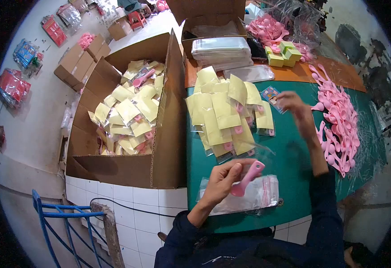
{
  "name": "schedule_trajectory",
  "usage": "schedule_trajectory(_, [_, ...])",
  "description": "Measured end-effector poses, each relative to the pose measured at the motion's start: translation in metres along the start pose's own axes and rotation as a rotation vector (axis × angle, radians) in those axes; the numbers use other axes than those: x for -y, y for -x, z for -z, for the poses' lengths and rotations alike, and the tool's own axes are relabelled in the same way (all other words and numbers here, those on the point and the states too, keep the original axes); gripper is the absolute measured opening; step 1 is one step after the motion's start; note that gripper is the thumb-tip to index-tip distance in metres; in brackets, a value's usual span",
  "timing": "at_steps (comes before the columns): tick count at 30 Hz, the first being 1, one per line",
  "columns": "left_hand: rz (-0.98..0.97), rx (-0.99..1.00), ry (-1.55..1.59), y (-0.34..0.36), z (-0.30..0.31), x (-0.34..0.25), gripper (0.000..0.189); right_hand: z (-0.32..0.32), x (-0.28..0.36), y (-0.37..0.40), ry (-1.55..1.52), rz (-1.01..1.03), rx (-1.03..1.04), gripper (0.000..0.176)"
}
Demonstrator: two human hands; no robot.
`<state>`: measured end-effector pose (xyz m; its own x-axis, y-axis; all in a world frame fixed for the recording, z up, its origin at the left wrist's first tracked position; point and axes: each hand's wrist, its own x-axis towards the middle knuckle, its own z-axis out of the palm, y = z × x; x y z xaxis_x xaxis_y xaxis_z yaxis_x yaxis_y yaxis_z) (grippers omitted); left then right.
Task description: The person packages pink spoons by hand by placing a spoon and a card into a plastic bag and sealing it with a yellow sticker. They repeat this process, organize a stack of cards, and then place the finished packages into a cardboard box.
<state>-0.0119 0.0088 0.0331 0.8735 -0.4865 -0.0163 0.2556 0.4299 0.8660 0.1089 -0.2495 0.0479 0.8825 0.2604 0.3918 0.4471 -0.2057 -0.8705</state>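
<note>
My left hand [224, 181] is closed on a pink plastic spoon [247, 178], handle end up, with clear film showing behind the fingers. Below it on the green table lies a stack of clear plastic bags [264, 196]. Further up, my right hand [297, 109] has its fingers curled at the edge of a small colourful printed card [272, 97]; blur hides the exact grip. Left of that card, bagged packs with yellow card backs [217, 107] lie heaped, pink pieces showing at their lower ends. Loose pink spoons [338, 120] are piled to the right.
A large open carton [168, 116] at the left holds many yellow-backed packs. At the far end are stacked clear bags [222, 49], small yellow-green boxes [285, 54] and more pink pieces [267, 31]. A blue metal frame [65, 214] stands at lower left.
</note>
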Motion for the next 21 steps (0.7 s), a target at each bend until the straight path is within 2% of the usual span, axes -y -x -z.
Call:
schedule_trajectory(1, [-0.057, 0.023, -0.016, 0.002, 0.003, 0.002, 0.036, 0.014, -0.014, -0.012, 0.246, -0.139, -0.111, 0.052])
schedule_trajectory(4, [-0.267, 0.092, -0.072, 0.003, 0.013, 0.013, 0.037, 0.034, -0.104, -0.014, 0.831, -0.283, -0.19, 0.046])
schedule_trajectory(7, [-0.46, 0.179, -0.139, 0.002, 0.015, 0.008, 0.036, 0.028, -0.103, -0.015, 0.842, -0.351, -0.117, 0.048])
schedule_trajectory(10, [-0.449, 0.255, -0.008, 0.003, 0.01, -0.001, 0.034, 0.03, -0.098, -0.015, 0.513, -0.513, -0.19, 0.047])
schedule_trajectory(11, [-0.433, 0.277, 0.026, 0.005, 0.01, -0.004, 0.034, 0.03, -0.104, -0.013, 0.691, -0.393, -0.251, 0.044])
schedule_trajectory(12, [-0.397, 0.22, 0.116, 0.007, 0.012, -0.003, 0.04, 0.028, -0.11, -0.012, 0.865, -0.268, -0.31, 0.041])
schedule_trajectory(13, [-0.372, 0.163, 0.057, 0.008, 0.011, -0.004, 0.041, 0.028, -0.115, -0.01, 1.035, -0.138, -0.366, 0.039])
schedule_trajectory(15, [-0.329, 0.043, -0.065, 0.011, 0.008, -0.01, 0.043, 0.035, -0.112, -0.013, 0.778, -0.179, -0.359, 0.033])
schedule_trajectory(17, [-0.312, -0.073, -0.134, 0.011, 0.009, -0.01, 0.042, 0.037, -0.081, -0.021, 0.579, -0.2, -0.307, 0.029])
schedule_trajectory(19, [-0.26, -0.158, -0.173, 0.008, 0.008, -0.02, 0.04, 0.025, -0.008, -0.028, 0.442, -0.22, -0.221, 0.024])
schedule_trajectory(21, [-0.196, -0.159, -0.246, 0.004, 0.007, -0.02, 0.036, 0.002, 0.064, -0.021, 0.175, -0.159, -0.109, 0.021])
